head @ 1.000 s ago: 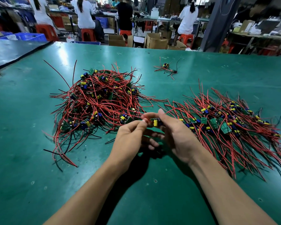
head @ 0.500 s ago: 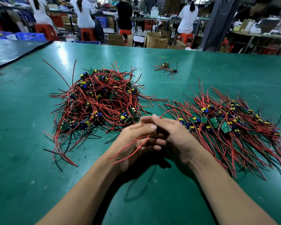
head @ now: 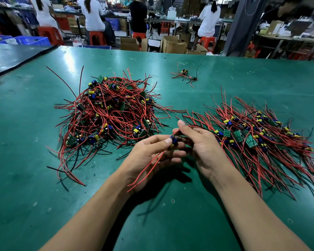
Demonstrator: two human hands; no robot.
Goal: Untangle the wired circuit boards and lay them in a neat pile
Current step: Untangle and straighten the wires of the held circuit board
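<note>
Together, left hand (head: 149, 156) and right hand (head: 203, 147) pinch one circuit board (head: 174, 140).

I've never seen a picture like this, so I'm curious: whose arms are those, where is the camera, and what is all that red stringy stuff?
There is no machine here, just a person working with bare hands. The camera sits on the person's head and looks down, so you see the arms as if they were your own. On the green table lie little circuit boards with red and black wires on them. The messy heap on the left is all tangled. The pile on the right is tidier, with its wires lying mostly the same way. A small bunch lies alone farther back. The left hand pinches one small board, and a long red wire trails across its palm. The right hand pinches red wires beside the board. Behind the table, other people sit at benches.
</note>
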